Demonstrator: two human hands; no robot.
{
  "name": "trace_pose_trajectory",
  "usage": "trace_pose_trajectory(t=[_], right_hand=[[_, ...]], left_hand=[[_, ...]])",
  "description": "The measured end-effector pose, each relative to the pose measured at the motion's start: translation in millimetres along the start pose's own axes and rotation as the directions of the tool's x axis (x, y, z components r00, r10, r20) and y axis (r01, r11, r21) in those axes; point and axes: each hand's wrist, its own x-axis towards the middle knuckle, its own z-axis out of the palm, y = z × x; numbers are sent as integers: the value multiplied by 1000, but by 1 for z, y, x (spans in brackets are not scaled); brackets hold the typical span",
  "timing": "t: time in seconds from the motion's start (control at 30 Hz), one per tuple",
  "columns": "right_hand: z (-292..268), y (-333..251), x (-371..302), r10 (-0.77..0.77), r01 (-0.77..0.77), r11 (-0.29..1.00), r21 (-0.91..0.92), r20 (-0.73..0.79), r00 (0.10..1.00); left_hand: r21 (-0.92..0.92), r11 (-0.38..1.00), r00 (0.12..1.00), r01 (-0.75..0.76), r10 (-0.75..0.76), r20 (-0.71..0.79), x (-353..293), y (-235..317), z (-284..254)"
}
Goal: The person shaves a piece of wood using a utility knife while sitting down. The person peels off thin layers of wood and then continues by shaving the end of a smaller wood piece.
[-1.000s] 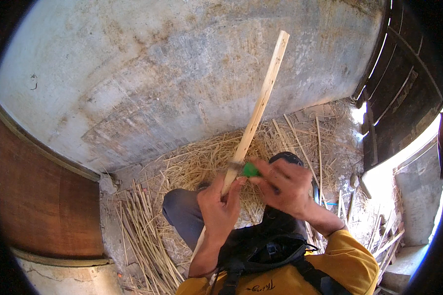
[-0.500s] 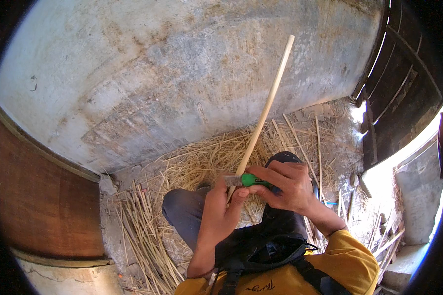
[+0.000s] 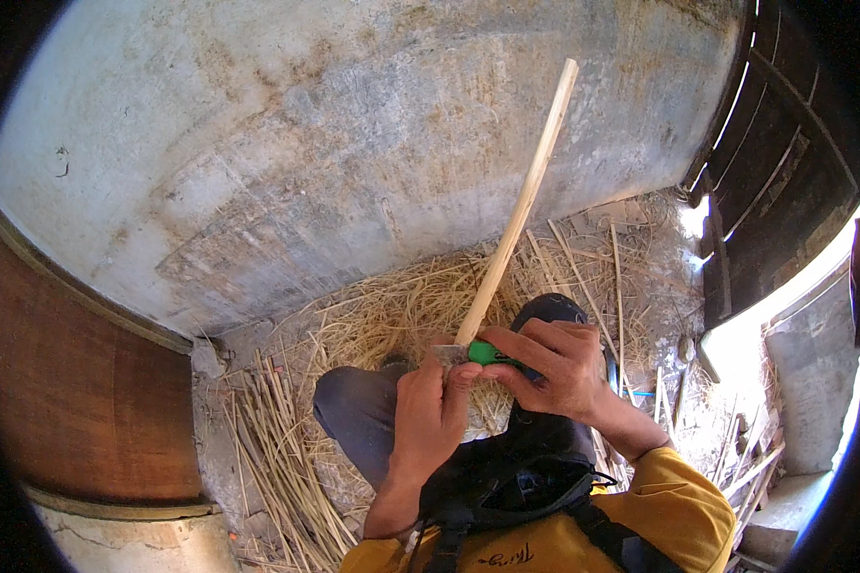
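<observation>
A long pale strip of split bamboo or wood (image 3: 521,210) slants away from me, its near end between my hands. My left hand (image 3: 428,406) is closed around that near end, thumb pressed up beside the blade. In my right hand (image 3: 556,368) is a knife with a green handle (image 3: 485,353), gripped by fingers and thumb. Its short, broad metal blade (image 3: 451,353) lies across the strip at my left thumb and fingers. The strip's lowest part is hidden by my left hand and the blade.
Thin curly shavings (image 3: 420,301) cover the floor beyond my knees. A bundle of long thin strips (image 3: 282,458) lies on the left, more sticks (image 3: 760,468) on the right. A stained wall (image 3: 354,143) rises ahead; a brown panel (image 3: 86,382) stands at left. A black bag (image 3: 516,492) rests against my waist.
The strip has turned about its length, now showing a broader, grained face, and its far end sits slightly higher. Both hands keep nearly the same place and grip.
</observation>
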Motion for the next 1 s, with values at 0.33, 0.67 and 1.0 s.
trace_pose_trajectory(t=[0.33,0.67,1.0], right_hand=[[0,-9,3,40,-42,996,-82,-25,999],[3,-7,2,42,-52,992,-116,-86,995],[1,0,11,50,-58,994,-98,-85,995]], left_hand=[[100,995,992,-4,16,-124,5,-3,8],[175,984,988,36,-8,-156,9,-4,7],[201,974,986,104,-74,-152,9,3,4]])
